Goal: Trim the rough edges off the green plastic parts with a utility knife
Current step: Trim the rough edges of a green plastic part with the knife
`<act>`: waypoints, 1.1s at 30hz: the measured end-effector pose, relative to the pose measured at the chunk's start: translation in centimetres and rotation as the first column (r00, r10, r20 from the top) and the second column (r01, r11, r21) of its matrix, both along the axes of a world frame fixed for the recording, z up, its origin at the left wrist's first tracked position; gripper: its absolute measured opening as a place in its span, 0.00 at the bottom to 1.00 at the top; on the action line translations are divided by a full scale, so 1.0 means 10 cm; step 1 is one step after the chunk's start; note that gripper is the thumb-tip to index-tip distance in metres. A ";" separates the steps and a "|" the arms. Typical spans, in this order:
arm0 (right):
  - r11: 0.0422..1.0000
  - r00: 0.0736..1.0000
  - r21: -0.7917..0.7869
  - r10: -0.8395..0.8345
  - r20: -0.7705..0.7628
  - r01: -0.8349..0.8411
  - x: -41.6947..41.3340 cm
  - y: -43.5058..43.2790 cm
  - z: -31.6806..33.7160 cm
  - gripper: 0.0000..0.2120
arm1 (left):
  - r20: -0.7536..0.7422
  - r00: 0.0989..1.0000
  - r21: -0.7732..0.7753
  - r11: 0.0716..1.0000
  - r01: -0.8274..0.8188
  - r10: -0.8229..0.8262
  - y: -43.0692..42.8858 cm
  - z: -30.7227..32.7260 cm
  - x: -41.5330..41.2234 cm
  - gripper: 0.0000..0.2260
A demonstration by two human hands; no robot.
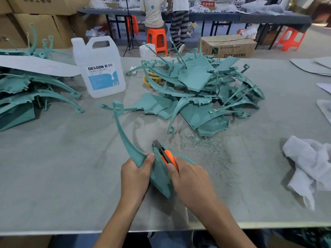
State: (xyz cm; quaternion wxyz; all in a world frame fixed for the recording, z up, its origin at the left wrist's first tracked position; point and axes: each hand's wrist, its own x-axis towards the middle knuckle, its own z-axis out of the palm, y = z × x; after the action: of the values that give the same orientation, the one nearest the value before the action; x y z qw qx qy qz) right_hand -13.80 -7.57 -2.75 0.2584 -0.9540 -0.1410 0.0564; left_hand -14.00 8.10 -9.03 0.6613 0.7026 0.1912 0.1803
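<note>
Low in the frame's centre, the left hand [137, 173] grips a green plastic part [159, 173]; the right hand [189, 179] clasps an orange utility knife [165, 154], its blade seemingly touching the part's upper edge between both hands.

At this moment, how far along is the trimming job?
Partly done, judging by the green shavings scattered on the table. In hand: the left hand grips one green part while the right hand holds the utility knife against its edge. Left: a large pile of parts behind; whether the stack at far left is finished, I cannot tell.
</note>
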 end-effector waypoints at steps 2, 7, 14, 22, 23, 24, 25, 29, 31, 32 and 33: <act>1.000 1.000 0.000 0.018 0.005 -0.018 -0.01 0.01 0.01 0.16 | -0.002 1.000 -0.026 1.000 0.009 -0.009 0.00 0.00 -0.01 0.08; 1.000 1.000 -0.022 0.011 0.021 -0.011 0.03 -0.04 0.01 0.17 | 0.007 1.000 -0.021 1.000 0.003 -0.003 0.00 0.01 0.00 0.08; 1.000 1.000 0.027 0.007 0.014 -0.007 0.03 -0.07 0.01 0.16 | -0.004 1.000 -0.002 1.000 0.006 -0.006 0.00 0.03 0.00 0.07; 0.999 0.999 0.035 -0.013 0.040 0.011 0.07 -0.09 -0.03 0.15 | -0.008 0.997 -0.051 0.996 0.071 -0.071 0.00 0.03 0.01 0.08; 0.998 0.999 0.065 -0.025 0.046 0.022 0.07 -0.10 -0.03 0.15 | -0.016 0.993 -0.092 0.989 0.116 -0.118 0.02 0.03 0.03 0.09; 0.994 0.998 0.105 -0.040 0.052 0.035 0.07 -0.11 -0.04 0.14 | -0.022 0.984 -0.144 0.974 0.174 -0.179 0.06 0.03 0.04 0.10; 0.989 0.997 0.143 -0.053 0.057 0.044 0.07 -0.13 -0.05 0.13 | -0.028 0.971 -0.200 0.953 0.228 -0.239 0.09 0.02 0.07 0.12; 0.979 1.000 0.205 -0.007 0.016 0.004 0.08 -0.25 -0.09 0.10 | -0.109 0.948 -0.352 0.903 0.246 -0.301 0.22 -0.02 0.15 0.22; 0.983 1.000 0.180 0.020 0.010 -0.022 0.08 -0.29 -0.10 0.12 | -0.156 0.951 -0.282 0.935 0.215 -0.266 0.22 -0.04 0.16 0.23; 0.987 0.999 0.160 0.028 0.015 -0.030 0.08 -0.31 -0.10 0.13 | -0.171 0.955 -0.230 0.952 0.200 -0.242 0.22 -0.05 0.15 0.24; 0.990 0.999 0.139 0.036 0.018 -0.038 0.07 -0.32 -0.11 0.14 | -0.176 0.960 -0.180 0.966 0.186 -0.218 0.21 -0.05 0.15 0.25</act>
State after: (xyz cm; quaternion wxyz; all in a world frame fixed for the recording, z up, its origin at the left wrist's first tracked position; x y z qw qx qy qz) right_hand -13.06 -10.81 -3.82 0.3221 -0.9313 -0.1644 0.0439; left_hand -12.53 10.16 -9.54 0.7091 0.6768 0.1958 0.0263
